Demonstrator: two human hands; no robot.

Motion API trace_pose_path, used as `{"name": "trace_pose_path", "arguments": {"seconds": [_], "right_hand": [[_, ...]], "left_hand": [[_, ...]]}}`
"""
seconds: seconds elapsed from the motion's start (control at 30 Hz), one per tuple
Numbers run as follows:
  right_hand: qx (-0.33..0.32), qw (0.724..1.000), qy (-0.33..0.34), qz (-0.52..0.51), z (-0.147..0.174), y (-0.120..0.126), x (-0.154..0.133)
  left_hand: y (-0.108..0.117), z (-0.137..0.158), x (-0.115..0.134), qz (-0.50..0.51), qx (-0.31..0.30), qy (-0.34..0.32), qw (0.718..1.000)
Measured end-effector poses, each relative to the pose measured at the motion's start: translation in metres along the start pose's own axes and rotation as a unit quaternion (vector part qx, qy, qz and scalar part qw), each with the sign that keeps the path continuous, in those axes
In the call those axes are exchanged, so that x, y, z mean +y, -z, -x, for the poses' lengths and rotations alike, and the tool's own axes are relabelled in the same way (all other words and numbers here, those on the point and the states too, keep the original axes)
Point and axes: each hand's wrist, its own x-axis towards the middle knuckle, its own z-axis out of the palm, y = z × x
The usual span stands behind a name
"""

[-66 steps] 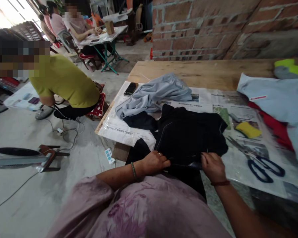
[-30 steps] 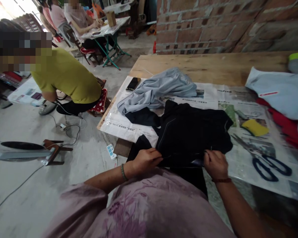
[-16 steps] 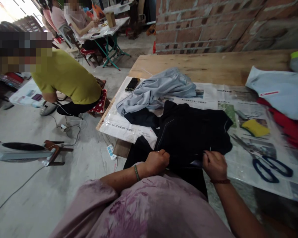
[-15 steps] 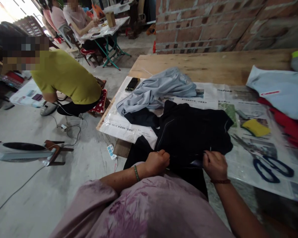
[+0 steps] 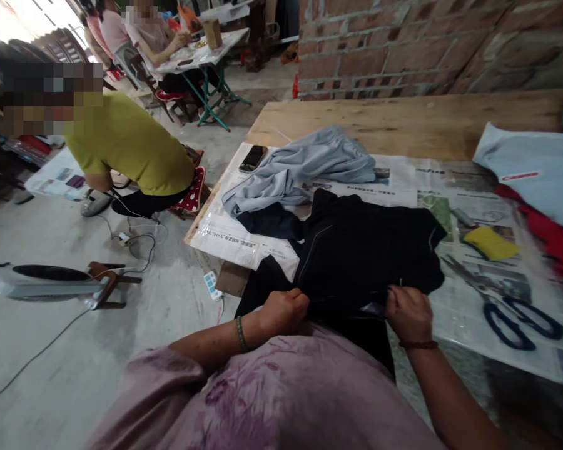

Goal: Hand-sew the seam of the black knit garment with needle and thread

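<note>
A black garment with pale stitched lines lies over the table's front edge, its lower part hanging towards my lap. My left hand is closed on its near edge, a green bead bracelet on the wrist. At the right end of the same edge, my right hand pinches the cloth; a small pale sliver shows at its fingertips, too small to name. Between the hands the edge is drawn out nearly straight. Scissors with dark blue handles lie to the right of my right hand.
Newspaper under clear plastic covers the wooden table. Behind the black garment are grey cloth and a phone. Rightward lie a yellow sponge and a light blue garment. A fan and a seated person are at left.
My left hand has moved a little to the left along the garment's edge, widening the gap between the hands. My right hand keeps its pinch. The whole view has shifted slightly.
</note>
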Motion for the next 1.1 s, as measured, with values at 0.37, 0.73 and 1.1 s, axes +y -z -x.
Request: {"name": "trace_pose_path", "arguments": {"seconds": [0.37, 0.73, 1.1], "right_hand": [[-0.025, 0.999, -0.028, -0.009, 0.006, -0.003, 0.001], [-0.011, 1.000, -0.009, -0.014, 0.007, -0.002, 0.002], [-0.025, 0.999, -0.035, -0.013, 0.003, 0.000, -0.001]], "left_hand": [[0.012, 0.050, -0.026, 0.062, 0.009, -0.097, 0.993], [0.025, -0.014, -0.024, 0.261, 0.118, -0.015, 0.958], [0.013, -0.057, 0.017, 0.221, -0.078, 0.035, 0.972]]}}
